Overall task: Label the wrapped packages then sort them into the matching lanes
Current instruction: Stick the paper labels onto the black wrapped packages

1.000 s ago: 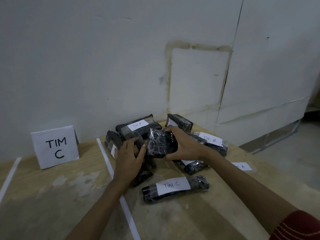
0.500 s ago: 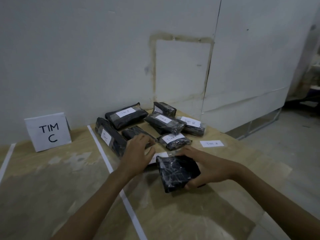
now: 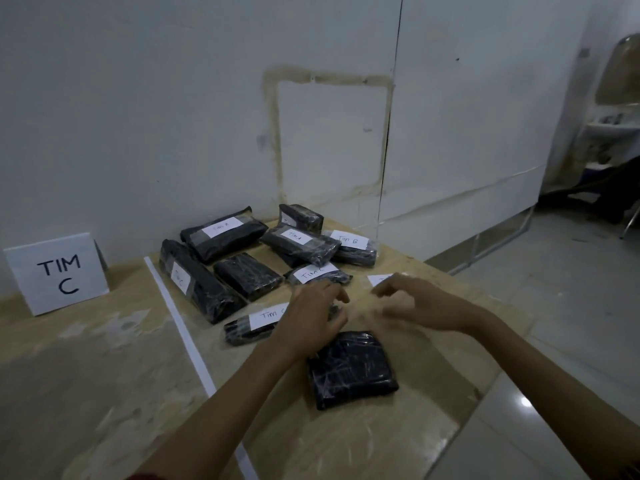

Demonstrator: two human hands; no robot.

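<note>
Two of the black wrapped packages show no label. One, the middle package [image 3: 247, 275], lies within the cluster. The other, the near package [image 3: 351, 368], is laid flat at the front of the table [image 3: 104, 375], apart from the rest, presumably so that it can be labelled next.

The left hand [image 3: 311, 317] is held just above and behind it with fingers loosely bent, and nothing is seen in its grasp. The right hand [image 3: 415, 303] is smeared by motion blur. Its fingers point toward a loose paper label [image 3: 377, 279] that is partly hidden behind it, and whether anything is pinched cannot be told. The label is judged to be meant for the near package.

The labelled packages are bunched together near the wall [image 3: 173, 98]: "Tim A" [image 3: 221, 233], "Tim B" [image 3: 353, 247] and "Tim C" [image 3: 318, 275] lie mixed, some overlapping. From this, sorting is judged not yet begun.

The table is bare, pale plywood, scuffed and patchy. A strip of white tape [image 3: 180, 327] is run across it as a lane divider, with the cluster to its right. A standing card marked "TIM C" [image 3: 57, 273] is set to its left, against the wall. The wall is white, with a stained rectangular outline. Grey floor tiles [image 3: 571, 306] are seen to the right.
</note>
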